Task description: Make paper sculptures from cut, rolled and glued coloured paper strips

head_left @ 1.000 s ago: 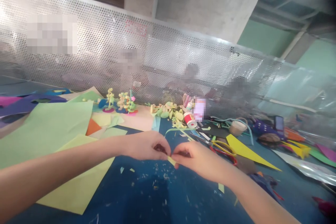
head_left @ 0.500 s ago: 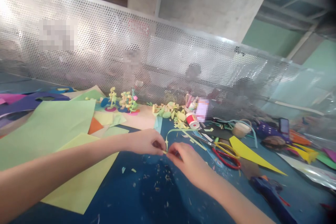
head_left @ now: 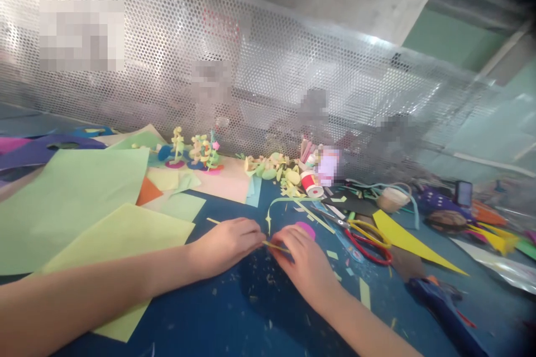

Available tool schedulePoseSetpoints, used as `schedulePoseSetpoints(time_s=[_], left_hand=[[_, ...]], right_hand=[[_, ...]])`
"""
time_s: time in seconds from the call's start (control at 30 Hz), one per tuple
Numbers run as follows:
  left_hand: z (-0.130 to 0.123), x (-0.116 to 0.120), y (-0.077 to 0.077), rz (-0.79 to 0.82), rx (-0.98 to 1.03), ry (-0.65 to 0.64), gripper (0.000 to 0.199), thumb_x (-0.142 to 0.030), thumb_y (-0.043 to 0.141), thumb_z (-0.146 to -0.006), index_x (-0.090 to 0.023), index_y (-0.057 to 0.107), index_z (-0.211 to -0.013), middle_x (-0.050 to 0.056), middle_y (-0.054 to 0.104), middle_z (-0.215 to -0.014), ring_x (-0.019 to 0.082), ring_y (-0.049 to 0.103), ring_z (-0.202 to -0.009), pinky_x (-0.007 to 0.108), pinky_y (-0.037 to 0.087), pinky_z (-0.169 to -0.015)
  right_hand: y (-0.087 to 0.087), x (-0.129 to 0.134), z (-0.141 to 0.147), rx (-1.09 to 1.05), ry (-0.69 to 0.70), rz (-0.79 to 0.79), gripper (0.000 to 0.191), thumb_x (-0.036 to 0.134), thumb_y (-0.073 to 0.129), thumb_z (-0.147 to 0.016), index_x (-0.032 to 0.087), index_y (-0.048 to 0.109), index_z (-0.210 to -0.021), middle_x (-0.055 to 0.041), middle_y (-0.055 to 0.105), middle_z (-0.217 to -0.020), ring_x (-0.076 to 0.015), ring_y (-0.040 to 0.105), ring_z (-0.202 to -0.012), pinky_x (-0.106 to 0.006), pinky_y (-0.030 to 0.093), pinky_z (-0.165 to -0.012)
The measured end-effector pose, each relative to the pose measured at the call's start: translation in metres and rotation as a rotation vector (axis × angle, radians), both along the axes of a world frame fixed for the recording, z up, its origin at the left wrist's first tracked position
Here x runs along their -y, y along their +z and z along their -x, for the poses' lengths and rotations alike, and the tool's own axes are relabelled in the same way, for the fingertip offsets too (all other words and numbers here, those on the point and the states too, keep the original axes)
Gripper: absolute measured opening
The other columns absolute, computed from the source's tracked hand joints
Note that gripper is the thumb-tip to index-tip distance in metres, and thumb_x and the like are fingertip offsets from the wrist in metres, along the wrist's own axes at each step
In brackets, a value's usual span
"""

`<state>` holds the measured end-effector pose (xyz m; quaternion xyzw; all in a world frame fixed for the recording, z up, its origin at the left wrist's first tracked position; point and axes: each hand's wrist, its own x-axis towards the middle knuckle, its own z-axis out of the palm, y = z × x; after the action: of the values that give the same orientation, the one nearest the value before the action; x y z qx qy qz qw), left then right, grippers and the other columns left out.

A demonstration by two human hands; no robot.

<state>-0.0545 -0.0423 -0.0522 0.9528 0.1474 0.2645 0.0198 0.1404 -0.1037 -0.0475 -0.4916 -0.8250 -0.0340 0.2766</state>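
Observation:
Over the blue table, my left hand (head_left: 232, 242) is closed, its fingertips at one end of a thin yellow paper strip (head_left: 276, 246). My right hand (head_left: 305, 268) pinches the same strip, which runs short and nearly straight between the two hands. Just beyond the fingertips stands a pale green paper strip (head_left: 288, 199), bent into an arch with a small pointed knot-like shape near its lower end. Partly behind my right hand lies a magenta disc (head_left: 307, 229). Another bit of yellow strip (head_left: 213, 220) shows past my left hand.
Green and yellow paper sheets (head_left: 84, 201) cover the left. Small paper figures (head_left: 176, 148) stand at the back. Scissors (head_left: 364, 240) with red and yellow handles, a red-and-white roll (head_left: 312, 184) and a blue-handled tool (head_left: 439, 312) lie right. A perforated metal screen (head_left: 268, 83) closes the far side.
My fingertips have drawn apart, so more of the yellow strip shows between them. My left hand sits lower with its fingers flatter, and the magenta disc is more exposed. The view has shifted slightly.

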Motion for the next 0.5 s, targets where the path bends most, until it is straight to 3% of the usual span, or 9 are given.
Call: schedulePoseSetpoints(time_s=[0.2,0.37,0.5], left_hand=[[0.0025,-0.0009,-0.0017,-0.159,-0.023,-0.003,0.025,-0.014,0.036,-0.09,-0.013,0.054,-0.108,0.008,0.06,-0.096,0.017,0.056,-0.086,0.029,0.048,-0.078],[0.003,0.0002,-0.001,-0.197,-0.017,0.006,0.025,-0.015,0.037,-0.09,-0.014,0.053,-0.11,0.008,0.061,-0.098,0.017,0.057,-0.087,0.029,0.049,-0.077],[0.0031,-0.0002,-0.0005,-0.182,0.002,0.019,0.024,-0.016,0.038,-0.091,-0.014,0.054,-0.108,0.008,0.061,-0.097,0.017,0.056,-0.087,0.029,0.049,-0.078]], right_hand=[[-0.0065,-0.0015,-0.0038,0.0,0.026,-0.054,0.001,0.019,0.056,-0.084,0.018,0.056,-0.083,-0.0033,0.062,-0.08,-0.0177,0.056,-0.08,-0.031,0.047,-0.07],[-0.0077,-0.0019,-0.0059,-0.008,0.05,-0.052,0.009,0.022,0.054,-0.085,0.019,0.061,-0.088,-0.0046,0.065,-0.082,-0.0177,0.059,-0.08,-0.031,0.049,-0.071],[-0.0073,0.0013,-0.0042,-0.062,-0.023,-0.051,0.021,0.026,0.06,-0.08,0.02,0.056,-0.1,-0.0057,0.066,-0.089,-0.0206,0.059,-0.086,-0.034,0.049,-0.075]])
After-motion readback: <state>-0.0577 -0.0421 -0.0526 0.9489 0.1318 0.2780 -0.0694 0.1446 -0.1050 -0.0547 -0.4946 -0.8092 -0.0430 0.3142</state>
